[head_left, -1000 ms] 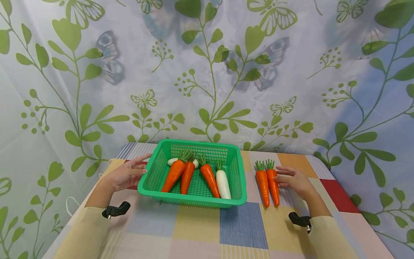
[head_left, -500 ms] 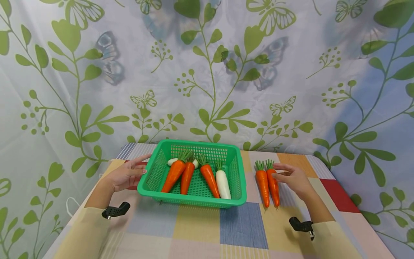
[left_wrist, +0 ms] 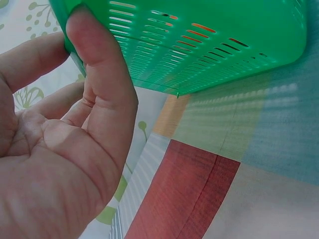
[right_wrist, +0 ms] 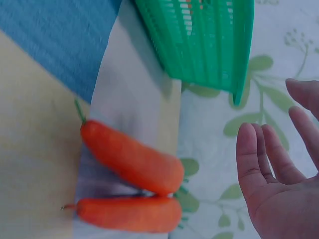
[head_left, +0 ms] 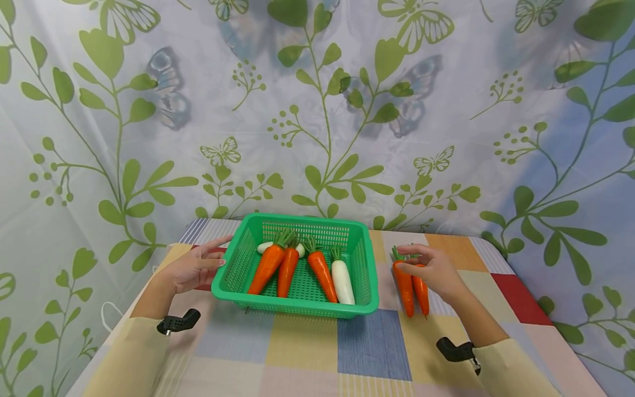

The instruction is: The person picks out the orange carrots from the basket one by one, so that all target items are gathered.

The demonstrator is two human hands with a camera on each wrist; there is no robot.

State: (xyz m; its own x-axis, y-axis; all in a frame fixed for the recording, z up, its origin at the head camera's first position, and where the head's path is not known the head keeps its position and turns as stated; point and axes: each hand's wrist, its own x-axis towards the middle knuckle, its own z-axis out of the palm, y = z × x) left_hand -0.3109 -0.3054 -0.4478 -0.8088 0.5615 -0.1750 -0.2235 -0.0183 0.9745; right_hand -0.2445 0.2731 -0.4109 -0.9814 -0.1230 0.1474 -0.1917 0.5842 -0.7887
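A green plastic basket (head_left: 297, 309) holds 3 carrots (head_left: 319, 275) with green tops and a white radish (head_left: 342, 281); more white radish ends show behind the left carrots. At its left rim my left hand (head_left: 190, 270) touches the basket, with thumb and fingers fairly straight. The left wrist view shows the thumb (left_wrist: 99, 74) against the rim. Two carrots lie side by side on the cloth right of the basket, a left carrot (head_left: 404, 289) and a right carrot (head_left: 421, 292). My right hand (head_left: 431, 270) hovers over their tops, holding nothing, fingers loosely bent. In the right wrist view it stands apart from them.
A patchwork tablecloth (head_left: 302, 353) covers the table. Behind it hangs a light curtain (head_left: 317, 138) with leaves and butterflies. Black wrist devices sit on both forearms, including the left device (head_left: 177, 322). A white cable (head_left: 105, 317) loops at the table's left edge.
My right hand has moved left from beside the right carrot to above both carrots' tops, covering part of them. My left hand and the basket have stayed in place.
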